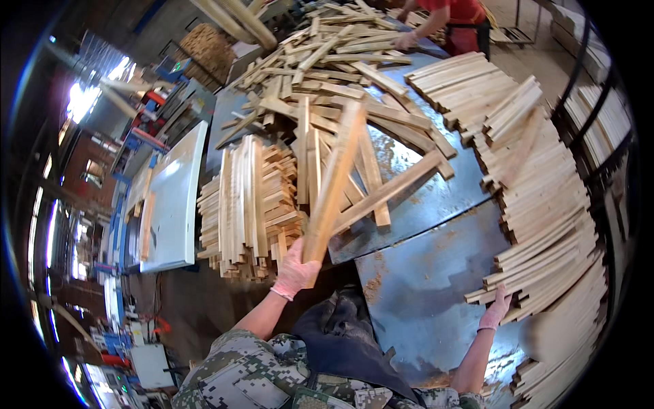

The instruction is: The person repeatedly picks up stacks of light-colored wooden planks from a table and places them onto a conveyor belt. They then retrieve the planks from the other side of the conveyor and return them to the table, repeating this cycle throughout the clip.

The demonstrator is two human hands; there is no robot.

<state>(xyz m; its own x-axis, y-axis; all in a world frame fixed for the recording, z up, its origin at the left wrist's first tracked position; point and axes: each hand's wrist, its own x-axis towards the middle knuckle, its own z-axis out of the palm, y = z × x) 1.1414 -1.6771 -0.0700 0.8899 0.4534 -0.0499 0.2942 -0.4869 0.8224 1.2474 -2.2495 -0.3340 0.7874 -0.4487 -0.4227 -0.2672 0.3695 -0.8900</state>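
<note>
My left hand (298,271), in a pale pink glove, is closed round the lower end of a wooden strip (335,184). The strip tilts up and away over the loose pile and looks slightly blurred. At the right, my right hand (496,308), gloved alike, is closed at the near end of a wooden slat (485,297) at the edge of the long row of slats (545,204). Its fingertips are partly hidden by the wood. Just left of my left hand is a neat stack of strips (235,204).
A jumbled heap of strips (320,75) covers the far part of the blue metal table (429,273). Across it, a co-worker in red (463,27) reaches into the heap. A machine with a pale flat top (170,204) stands at the left. Sawdust lies on the table.
</note>
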